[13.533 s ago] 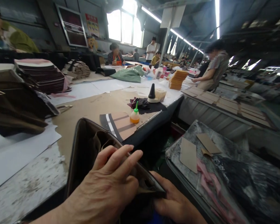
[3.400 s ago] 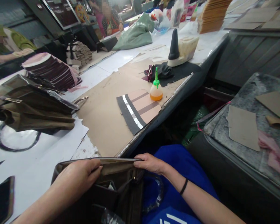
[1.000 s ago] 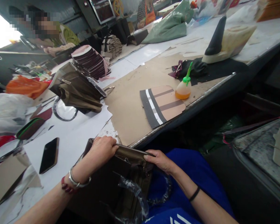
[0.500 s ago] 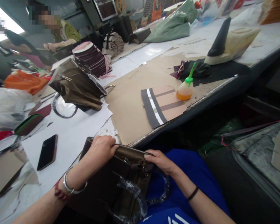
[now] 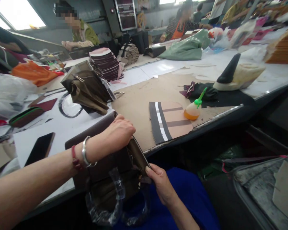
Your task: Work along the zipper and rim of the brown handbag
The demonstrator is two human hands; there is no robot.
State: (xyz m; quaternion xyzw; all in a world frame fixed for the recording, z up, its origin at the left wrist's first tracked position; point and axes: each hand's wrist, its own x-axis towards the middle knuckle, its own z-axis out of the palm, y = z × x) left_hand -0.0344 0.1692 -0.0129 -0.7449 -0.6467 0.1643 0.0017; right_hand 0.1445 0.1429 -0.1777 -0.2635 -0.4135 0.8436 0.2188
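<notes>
A dark brown handbag (image 5: 96, 134) is tilted between my lap and the table edge, its plastic-wrapped handles (image 5: 118, 195) hanging toward me. My left hand (image 5: 121, 129) is closed over the upper end of the bag's rim. Lower down, my right hand (image 5: 159, 179) pinches the other end of the same rim, thumb on top. The rim runs slanted between the two hands, and a brown lining shows beneath it. What my left fingertips touch is hidden behind the hand.
On the table lie a phone (image 5: 40, 148), a second brown bag (image 5: 87, 86), a striped panel (image 5: 170, 119) and a squeeze bottle (image 5: 193, 110) of orange liquid. A stack of dark pieces (image 5: 105, 64) stands behind. A co-worker (image 5: 83, 35) sits across the table.
My left hand has moved up and right with its end of the rim, and my right hand slightly down. The bag now slants more steeply. The view has shifted too.
</notes>
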